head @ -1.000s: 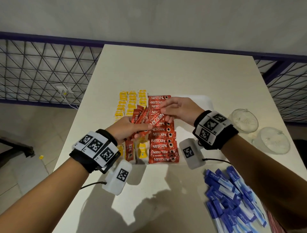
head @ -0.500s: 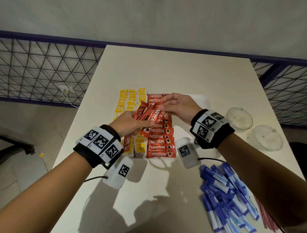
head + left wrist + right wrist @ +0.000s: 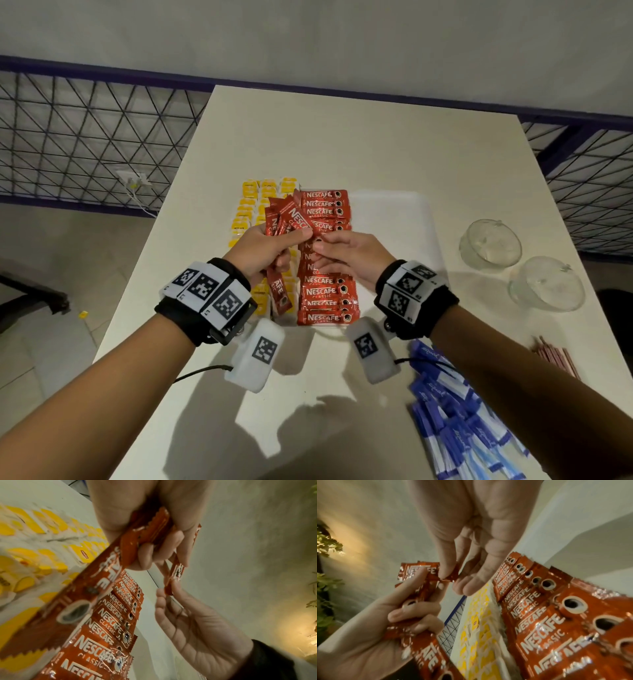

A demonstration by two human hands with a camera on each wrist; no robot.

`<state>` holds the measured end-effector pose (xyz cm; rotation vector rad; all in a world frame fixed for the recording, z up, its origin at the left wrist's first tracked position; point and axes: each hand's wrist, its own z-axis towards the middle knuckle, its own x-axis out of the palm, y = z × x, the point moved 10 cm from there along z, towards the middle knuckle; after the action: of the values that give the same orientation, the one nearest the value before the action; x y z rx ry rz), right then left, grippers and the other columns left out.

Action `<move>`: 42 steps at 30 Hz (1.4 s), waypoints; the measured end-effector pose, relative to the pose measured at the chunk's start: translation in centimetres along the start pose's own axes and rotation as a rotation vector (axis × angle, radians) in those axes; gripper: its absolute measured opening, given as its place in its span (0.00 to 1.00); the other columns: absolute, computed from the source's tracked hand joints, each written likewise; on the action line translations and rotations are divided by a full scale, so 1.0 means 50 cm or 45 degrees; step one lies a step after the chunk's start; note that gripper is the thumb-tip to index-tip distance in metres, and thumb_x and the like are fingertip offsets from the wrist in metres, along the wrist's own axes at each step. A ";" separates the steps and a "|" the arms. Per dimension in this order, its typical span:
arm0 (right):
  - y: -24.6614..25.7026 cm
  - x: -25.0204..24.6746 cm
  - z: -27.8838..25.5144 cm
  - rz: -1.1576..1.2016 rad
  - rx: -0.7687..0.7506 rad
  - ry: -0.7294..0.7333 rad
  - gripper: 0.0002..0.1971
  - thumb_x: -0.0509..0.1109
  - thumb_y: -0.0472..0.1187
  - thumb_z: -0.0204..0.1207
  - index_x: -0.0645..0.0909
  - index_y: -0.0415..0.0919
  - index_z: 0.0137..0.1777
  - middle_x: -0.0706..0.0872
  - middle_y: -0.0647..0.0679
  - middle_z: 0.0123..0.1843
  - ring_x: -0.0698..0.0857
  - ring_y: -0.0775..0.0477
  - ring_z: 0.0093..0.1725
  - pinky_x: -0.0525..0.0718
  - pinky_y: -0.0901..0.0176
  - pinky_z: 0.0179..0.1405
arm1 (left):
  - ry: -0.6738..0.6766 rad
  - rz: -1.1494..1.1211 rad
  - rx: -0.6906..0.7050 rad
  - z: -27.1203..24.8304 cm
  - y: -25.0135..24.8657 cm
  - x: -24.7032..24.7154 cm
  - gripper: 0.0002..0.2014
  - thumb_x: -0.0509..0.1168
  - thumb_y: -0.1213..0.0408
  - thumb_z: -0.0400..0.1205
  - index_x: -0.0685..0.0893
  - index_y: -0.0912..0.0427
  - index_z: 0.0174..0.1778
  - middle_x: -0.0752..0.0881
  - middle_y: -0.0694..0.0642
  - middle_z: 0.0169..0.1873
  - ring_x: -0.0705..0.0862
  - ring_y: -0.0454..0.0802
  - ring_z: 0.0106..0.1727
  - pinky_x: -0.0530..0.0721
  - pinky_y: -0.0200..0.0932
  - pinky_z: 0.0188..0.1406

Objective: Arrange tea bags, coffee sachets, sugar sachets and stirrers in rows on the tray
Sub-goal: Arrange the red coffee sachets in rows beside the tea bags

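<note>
My left hand (image 3: 274, 248) grips a fanned bunch of red coffee sachets (image 3: 287, 219) above the tray's (image 3: 394, 219) left half. My right hand (image 3: 322, 248) pinches the near end of one sachet of that bunch between thumb and forefinger; the right wrist view shows this pinch on the sachet (image 3: 452, 574). In the left wrist view the left hand (image 3: 154, 543) holds the bunch and the right hand (image 3: 187, 620) holds a sachet end (image 3: 172, 585). A row of coffee sachets (image 3: 325, 291) lies overlapping on the tray. Yellow tea bags (image 3: 247, 209) lie in rows to its left.
A heap of blue sugar sachets (image 3: 452, 428) lies on the table at the near right, with brown stirrers (image 3: 558, 359) beside it. Two clear glass bowls (image 3: 489, 243) (image 3: 546, 284) stand at the right. The tray's right half is bare white.
My right hand has drawn back from the far part of the coffee row to the bunch, where it now pinches a sachet end. The left hand has lifted the bunch slightly.
</note>
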<state>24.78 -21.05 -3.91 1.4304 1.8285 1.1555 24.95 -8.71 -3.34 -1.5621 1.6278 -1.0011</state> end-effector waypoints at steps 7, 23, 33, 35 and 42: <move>0.030 -0.128 0.030 -0.136 -0.107 -0.263 0.13 0.70 0.32 0.74 0.76 0.35 0.57 0.85 0.43 0.37 0.83 0.54 0.31 0.86 0.67 0.37 | -0.060 -0.061 -0.048 0.008 0.007 -0.032 0.09 0.67 0.61 0.80 0.80 0.63 0.46 0.82 0.55 0.35 0.67 0.41 0.15 0.68 0.33 0.16; -0.048 -0.147 0.109 -0.740 0.090 -0.282 0.07 0.71 0.36 0.75 0.81 0.43 0.52 0.83 0.48 0.33 0.77 0.56 0.28 0.74 0.69 0.26 | 0.076 -0.153 -0.050 0.029 0.005 -0.031 0.15 0.62 0.64 0.83 0.72 0.59 0.30 0.72 0.48 0.18 0.65 0.40 0.15 0.66 0.33 0.15; -0.037 -0.154 0.119 -0.996 0.070 -0.294 0.11 0.72 0.44 0.74 0.72 0.43 0.48 0.77 0.54 0.34 0.80 0.48 0.39 0.72 0.65 0.31 | 0.076 -0.178 -0.082 0.032 0.011 -0.033 0.12 0.62 0.63 0.83 0.72 0.59 0.33 0.71 0.49 0.20 0.66 0.41 0.16 0.65 0.33 0.14; -0.023 -0.151 0.109 -0.968 0.060 -0.311 0.13 0.72 0.47 0.74 0.72 0.43 0.48 0.77 0.55 0.35 0.79 0.49 0.42 0.71 0.65 0.31 | 0.082 -0.219 -0.104 0.032 0.012 -0.031 0.09 0.61 0.63 0.83 0.74 0.59 0.38 0.72 0.49 0.20 0.66 0.41 0.16 0.65 0.33 0.15; -0.007 -0.019 0.051 -0.577 0.087 0.071 0.12 0.66 0.56 0.75 0.76 0.48 0.48 0.86 0.49 0.41 0.83 0.52 0.35 0.83 0.59 0.37 | 0.092 -0.306 -0.027 0.030 -0.007 -0.010 0.14 0.56 0.63 0.86 0.68 0.58 0.34 0.72 0.48 0.19 0.70 0.41 0.18 0.68 0.33 0.17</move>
<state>26.96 -21.21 -5.53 0.9492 2.1048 0.9138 26.45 -8.33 -3.76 -1.7859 1.5274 -1.1805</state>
